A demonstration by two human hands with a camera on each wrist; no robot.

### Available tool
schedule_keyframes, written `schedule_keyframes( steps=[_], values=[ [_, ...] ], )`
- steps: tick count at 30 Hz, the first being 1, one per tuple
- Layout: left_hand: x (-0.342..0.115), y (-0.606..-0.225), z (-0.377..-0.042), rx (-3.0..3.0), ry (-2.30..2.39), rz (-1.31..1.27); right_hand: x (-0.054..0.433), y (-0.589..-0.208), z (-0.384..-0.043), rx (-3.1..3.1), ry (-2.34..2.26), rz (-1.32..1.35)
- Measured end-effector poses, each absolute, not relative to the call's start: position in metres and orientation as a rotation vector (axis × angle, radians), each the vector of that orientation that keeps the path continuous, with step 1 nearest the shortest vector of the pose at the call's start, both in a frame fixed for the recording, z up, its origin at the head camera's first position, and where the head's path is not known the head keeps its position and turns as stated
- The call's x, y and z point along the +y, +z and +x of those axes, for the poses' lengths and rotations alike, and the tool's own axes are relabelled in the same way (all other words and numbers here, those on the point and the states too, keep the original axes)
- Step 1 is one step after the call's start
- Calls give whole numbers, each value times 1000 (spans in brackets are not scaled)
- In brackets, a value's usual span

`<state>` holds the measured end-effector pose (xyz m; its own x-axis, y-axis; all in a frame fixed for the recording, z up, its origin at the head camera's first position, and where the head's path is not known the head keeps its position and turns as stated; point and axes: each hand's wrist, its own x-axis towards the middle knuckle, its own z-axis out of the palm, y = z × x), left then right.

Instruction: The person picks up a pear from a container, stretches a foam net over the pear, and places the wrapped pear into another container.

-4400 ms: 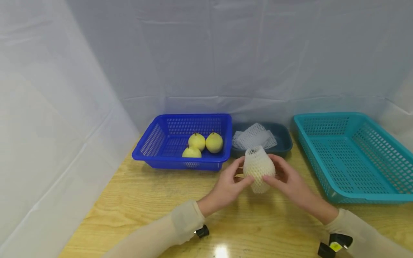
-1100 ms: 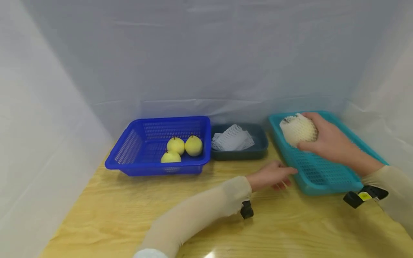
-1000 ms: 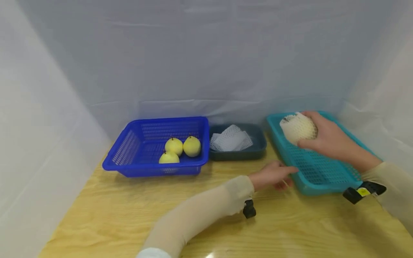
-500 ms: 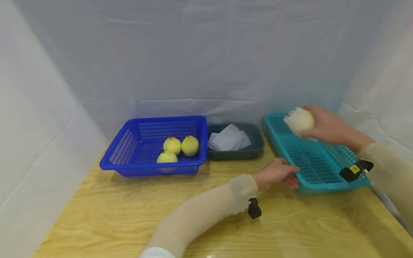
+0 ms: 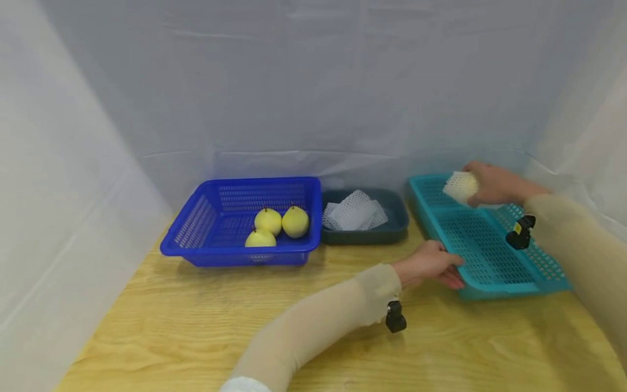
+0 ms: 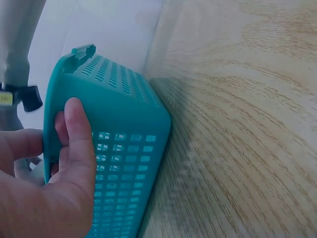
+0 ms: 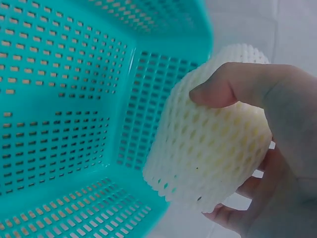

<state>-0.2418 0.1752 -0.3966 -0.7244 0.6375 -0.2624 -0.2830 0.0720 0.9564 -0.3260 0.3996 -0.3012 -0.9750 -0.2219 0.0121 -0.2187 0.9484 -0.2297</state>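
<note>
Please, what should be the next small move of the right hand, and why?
Probably, lower the net-wrapped fruit into the teal basket: the right hand holds the fruit raised at the basket's far end, and the left hand grips the basket's near-left corner.

The basket (image 5: 482, 237) at the right is teal, patterned with rows of rectangular slots. The held foam net (image 7: 193, 148) is white with a diamond mesh; pale yellow fruit (image 7: 245, 124) shows through. The second basket (image 5: 210, 251) is deep blue and slotted. The loose pears (image 5: 295, 222) are yellow-green. The tray (image 5: 364, 237) is dark blue-green; its spare nets (image 5: 355, 212) are white mesh. The tabletop (image 5: 196, 316) is light yellow-brown with darker wood grain. The sleeves (image 5: 318, 321) are plain beige.
</note>
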Motion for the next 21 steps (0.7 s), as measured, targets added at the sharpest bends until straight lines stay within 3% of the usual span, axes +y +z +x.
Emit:
schedule_keyframes(
  steps=[10,21],
  values=[
    [182,-399,-237,1657,1740,346,430,-322,-354,3051,-195,-384],
    [181,-402,-233,1672,1748,322,447,-356,-368,2949,-225,-219]
  ],
)
